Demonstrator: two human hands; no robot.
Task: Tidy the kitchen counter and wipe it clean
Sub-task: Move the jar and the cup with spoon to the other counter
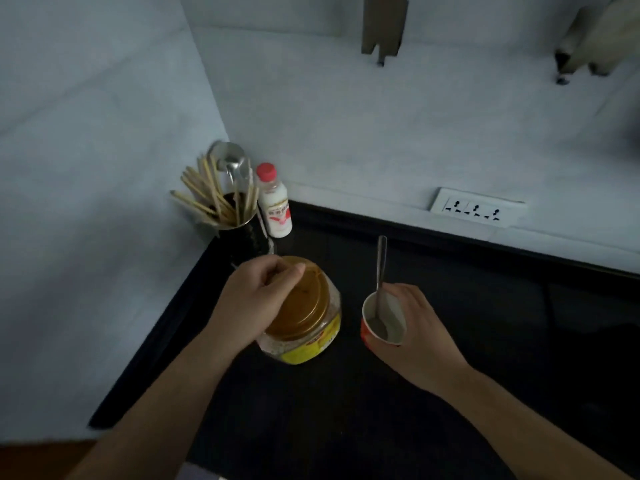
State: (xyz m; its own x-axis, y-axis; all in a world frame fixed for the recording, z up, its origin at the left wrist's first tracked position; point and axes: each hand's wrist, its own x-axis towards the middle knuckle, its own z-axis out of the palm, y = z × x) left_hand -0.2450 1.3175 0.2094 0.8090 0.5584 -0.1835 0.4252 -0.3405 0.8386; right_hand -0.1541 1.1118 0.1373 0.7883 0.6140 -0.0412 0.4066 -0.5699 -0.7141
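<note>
A person's left hand [256,299] has its grip closed over the amber lid of a plastic jar [304,320] standing upright near the counter's [450,393] back-left corner, while the right hand [412,327] is wrapped around a red paper cup [381,323] just beside it. The spoon [381,271] in the cup stands steeply, handle toward the back edge. It could tip out if the cup is lifted quickly or tilted.
</note>
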